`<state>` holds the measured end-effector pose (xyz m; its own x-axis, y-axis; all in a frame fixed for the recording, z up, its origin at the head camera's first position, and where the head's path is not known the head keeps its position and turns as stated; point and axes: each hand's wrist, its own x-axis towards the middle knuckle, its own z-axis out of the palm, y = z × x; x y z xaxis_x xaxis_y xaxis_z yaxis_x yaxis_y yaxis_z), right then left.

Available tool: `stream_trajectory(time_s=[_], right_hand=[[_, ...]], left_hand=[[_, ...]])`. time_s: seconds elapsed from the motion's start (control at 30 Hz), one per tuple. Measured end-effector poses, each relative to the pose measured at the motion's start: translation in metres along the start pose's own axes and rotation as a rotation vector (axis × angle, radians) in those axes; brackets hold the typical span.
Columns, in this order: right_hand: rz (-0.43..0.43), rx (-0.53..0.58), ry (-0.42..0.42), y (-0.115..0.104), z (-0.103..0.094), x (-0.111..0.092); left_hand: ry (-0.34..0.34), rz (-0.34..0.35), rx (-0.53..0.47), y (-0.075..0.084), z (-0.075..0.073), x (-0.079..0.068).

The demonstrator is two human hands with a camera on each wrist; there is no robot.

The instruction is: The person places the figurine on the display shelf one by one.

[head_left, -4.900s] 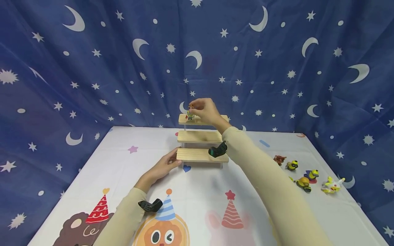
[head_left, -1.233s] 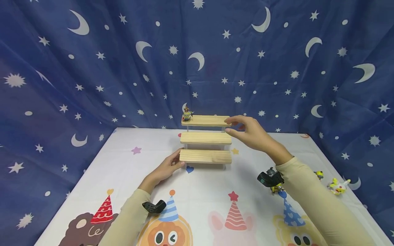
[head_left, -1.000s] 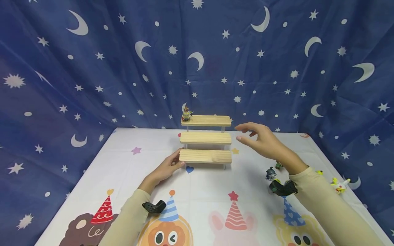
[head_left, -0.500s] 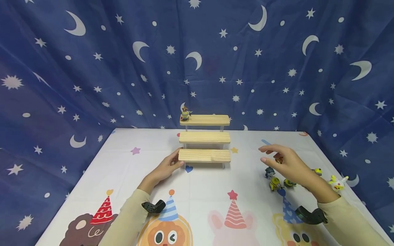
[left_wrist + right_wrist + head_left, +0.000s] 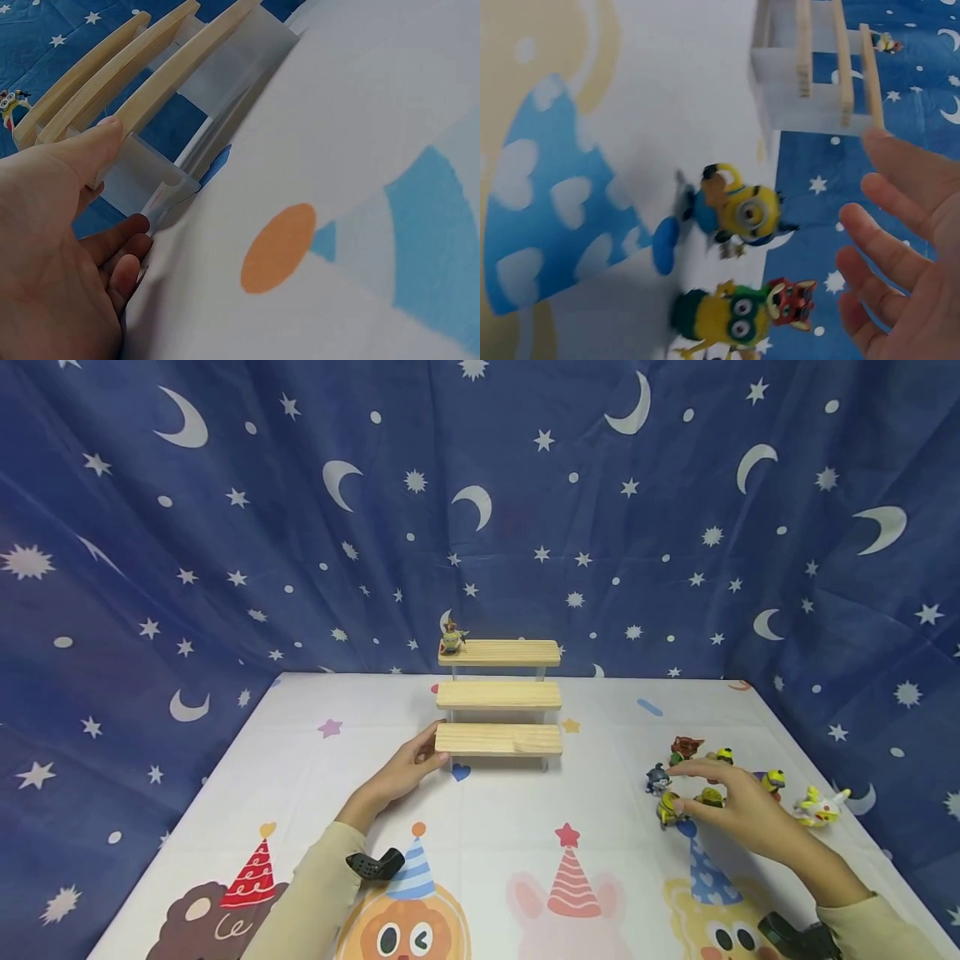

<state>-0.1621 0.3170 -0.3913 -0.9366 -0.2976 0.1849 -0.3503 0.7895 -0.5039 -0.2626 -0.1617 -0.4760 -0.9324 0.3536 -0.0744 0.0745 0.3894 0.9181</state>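
Note:
A three-tier wooden display shelf (image 5: 498,740) stands at the table's back middle. My left hand (image 5: 397,773) grips the left end of its lowest board, thumb on the board's edge in the left wrist view. One small yellow figurine (image 5: 452,640) stands at the left end of the top board. My right hand (image 5: 750,814) hovers over a group of toy figurines at the right, fingers parted and holding nothing. Nearest its fingertips are a dark grey figurine (image 5: 657,778) and a yellow minion figurine (image 5: 667,810). The right wrist view shows a minion figurine (image 5: 746,214) apart from the fingers.
Close by are a red-brown fox-headed figurine (image 5: 686,748), a green-and-yellow figurine (image 5: 709,797), a yellow figurine (image 5: 772,781) and a white-and-yellow figurine (image 5: 820,807). A blue curtain (image 5: 480,510) with moons and stars hangs behind the white printed tablecloth (image 5: 525,818).
My right hand released the yellow figurine on the top board, then moved right and down to the figurines. The left hand keeps its grip on the shelf.

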Motion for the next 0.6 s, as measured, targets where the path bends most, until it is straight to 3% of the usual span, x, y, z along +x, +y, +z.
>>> stream_trajectory(time_s=[0.27, 0.43, 0.6], right_hand=[[-0.047, 0.018, -0.049, 0.014, 0.006, -0.005], [-0.087, -0.063, -0.057, 0.021, 0.01, -0.003], [-0.046, -0.073, -0.099, 0.024, 0.012, -0.001]], left_hand=[[0.001, -0.012, -0.013, -0.002, 0.001, 0.0], [0.007, -0.005, -0.007, -0.002, 0.001, 0.0], [0.006, -0.005, 0.005, -0.004, 0.0, 0.001]])
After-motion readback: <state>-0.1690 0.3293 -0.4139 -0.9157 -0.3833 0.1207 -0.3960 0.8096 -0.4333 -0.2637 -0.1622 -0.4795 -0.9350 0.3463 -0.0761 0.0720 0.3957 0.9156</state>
